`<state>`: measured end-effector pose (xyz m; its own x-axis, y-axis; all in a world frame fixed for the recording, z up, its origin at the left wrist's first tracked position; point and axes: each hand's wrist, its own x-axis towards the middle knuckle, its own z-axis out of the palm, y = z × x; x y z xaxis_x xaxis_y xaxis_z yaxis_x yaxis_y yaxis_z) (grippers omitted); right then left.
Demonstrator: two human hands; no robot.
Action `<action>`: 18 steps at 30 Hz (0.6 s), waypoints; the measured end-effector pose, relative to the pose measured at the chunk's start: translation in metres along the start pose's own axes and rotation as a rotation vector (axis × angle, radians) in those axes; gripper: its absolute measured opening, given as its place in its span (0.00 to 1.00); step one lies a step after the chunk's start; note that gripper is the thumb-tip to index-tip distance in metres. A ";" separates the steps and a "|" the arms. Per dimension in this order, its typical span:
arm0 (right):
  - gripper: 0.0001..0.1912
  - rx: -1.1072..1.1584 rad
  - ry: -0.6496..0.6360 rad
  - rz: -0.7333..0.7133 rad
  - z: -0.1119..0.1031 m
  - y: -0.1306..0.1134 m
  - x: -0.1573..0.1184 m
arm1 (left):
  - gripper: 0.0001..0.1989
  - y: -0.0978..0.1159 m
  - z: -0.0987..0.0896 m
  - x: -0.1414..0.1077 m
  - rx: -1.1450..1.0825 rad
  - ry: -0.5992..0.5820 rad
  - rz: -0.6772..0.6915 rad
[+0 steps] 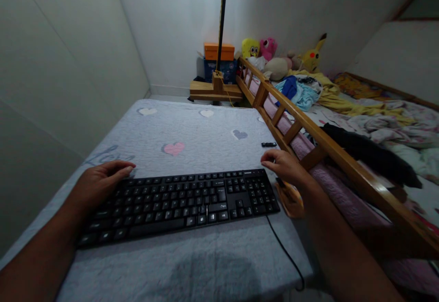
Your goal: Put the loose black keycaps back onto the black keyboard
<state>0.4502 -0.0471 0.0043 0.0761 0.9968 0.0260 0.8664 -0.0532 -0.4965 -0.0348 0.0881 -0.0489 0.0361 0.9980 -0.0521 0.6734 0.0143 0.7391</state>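
A black keyboard (192, 201) lies on a light blue cloth with heart shapes, its number pad to the right. My left hand (99, 183) is over its far left corner, thumb and fingertips brought together; a tiny pale bit shows at the tips, too small to name. Just beyond the far right corner is my right hand (283, 165), fingers curled and thumb tip near the index finger; anything between them is hidden. A small black ridged piece (268, 145) rests on the cloth past it. Under my right wrist sits an orange-brown pouch-like item (290, 199), partly covered.
A black cable (284, 249) runs from the keyboard toward the near right table edge. Along the right stands a wooden bed rail (308, 128), with clothes and plush toys behind. A wooden stand (216, 91) with a pole and an orange box (219, 51) are at the back.
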 end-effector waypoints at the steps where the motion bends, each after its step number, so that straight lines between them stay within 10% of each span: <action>1: 0.05 -0.094 0.107 0.039 -0.005 0.010 0.009 | 0.25 0.000 0.000 0.000 -0.003 0.002 0.001; 7: 0.07 -0.287 0.316 0.151 -0.006 0.055 0.057 | 0.25 -0.001 0.000 0.001 -0.002 -0.012 -0.001; 18: 0.10 -0.417 0.299 0.160 0.017 0.069 0.076 | 0.25 -0.001 0.001 0.000 -0.020 -0.002 -0.020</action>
<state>0.5074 0.0261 -0.0427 0.3073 0.9170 0.2542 0.9505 -0.2828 -0.1289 -0.0348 0.0876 -0.0501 0.0242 0.9974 -0.0682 0.6592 0.0354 0.7511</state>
